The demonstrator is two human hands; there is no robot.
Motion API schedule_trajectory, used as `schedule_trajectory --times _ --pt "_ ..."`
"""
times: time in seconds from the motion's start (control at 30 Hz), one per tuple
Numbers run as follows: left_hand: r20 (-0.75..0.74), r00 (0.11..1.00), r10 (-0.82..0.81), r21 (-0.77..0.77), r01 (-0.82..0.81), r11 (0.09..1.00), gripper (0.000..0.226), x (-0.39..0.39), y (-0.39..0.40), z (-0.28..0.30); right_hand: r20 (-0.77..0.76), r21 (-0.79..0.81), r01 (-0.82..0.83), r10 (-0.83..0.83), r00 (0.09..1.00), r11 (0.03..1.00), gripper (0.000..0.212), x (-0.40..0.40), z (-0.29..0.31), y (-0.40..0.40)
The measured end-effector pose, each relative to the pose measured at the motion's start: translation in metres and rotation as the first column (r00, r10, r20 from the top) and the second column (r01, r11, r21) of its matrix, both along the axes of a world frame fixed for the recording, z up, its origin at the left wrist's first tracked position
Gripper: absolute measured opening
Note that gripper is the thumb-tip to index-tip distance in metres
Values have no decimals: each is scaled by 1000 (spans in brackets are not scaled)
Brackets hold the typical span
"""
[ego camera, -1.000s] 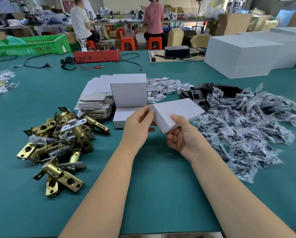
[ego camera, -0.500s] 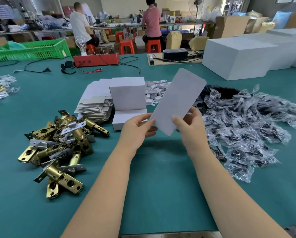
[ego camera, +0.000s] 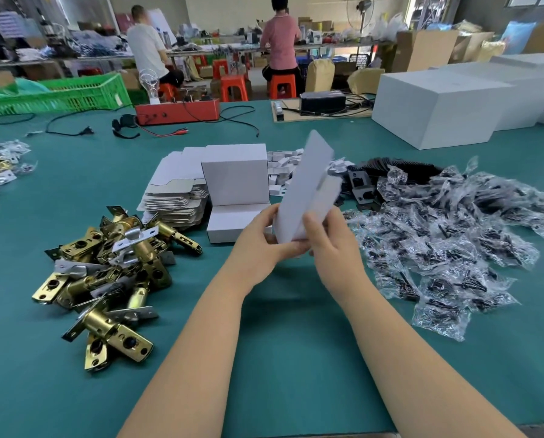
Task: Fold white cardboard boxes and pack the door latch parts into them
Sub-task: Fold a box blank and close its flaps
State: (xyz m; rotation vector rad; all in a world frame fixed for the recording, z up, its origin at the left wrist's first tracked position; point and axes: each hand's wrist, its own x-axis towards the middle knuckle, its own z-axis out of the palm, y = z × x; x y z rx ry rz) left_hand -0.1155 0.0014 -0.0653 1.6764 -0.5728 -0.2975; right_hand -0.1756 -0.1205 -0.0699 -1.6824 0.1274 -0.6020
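Observation:
Both hands hold a white cardboard box [ego camera: 305,191] upright above the green table [ego camera: 280,343], its long side pointing up and away. My left hand [ego camera: 261,245] grips its lower left corner, thumb on the near face. My right hand [ego camera: 330,245] grips the lower right edge. A pile of brass door latches [ego camera: 106,276] lies to the left. Folded white boxes [ego camera: 235,191] stand just behind my hands, beside a stack of flat box blanks [ego camera: 175,197].
Clear bags of black screws [ego camera: 447,241] spread across the right. Black plates [ego camera: 362,184] and small white pieces [ego camera: 283,165] lie behind the box. Large white cartons [ego camera: 438,105] stand at the far right, a red device [ego camera: 177,112] and a green crate [ego camera: 55,94] far back. Two people sit beyond.
The box went from lying tilted low in my hands to standing nearly upright, and it has turned so its narrow side shows. Both hands stayed at its lower end.

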Motion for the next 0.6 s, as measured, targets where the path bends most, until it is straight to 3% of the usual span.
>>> schedule_trajectory --times 0.1,0.23,0.4,0.5,0.6 --pt "-70 987 -146 -34 144 989 51 3 7 1 57 105 16 -22 998 994 61 0 4 -6" --pt "-249 909 -333 -179 295 939 33 3 12 -2 30 186 -50 45 999 981 78 -1 3 -19" --pt "-340 784 -519 -261 451 853 44 3 22 0 -19 423 -226 258 966 877 48 2 6 -24" --pt "-390 800 -456 -282 368 886 35 4 21 2 -16 447 -182 211 977 876 38 1 5 -23" --pt "-355 902 -247 -173 196 965 31 3 12 4 -30 453 -27 46 999 891 38 3 5 -25"
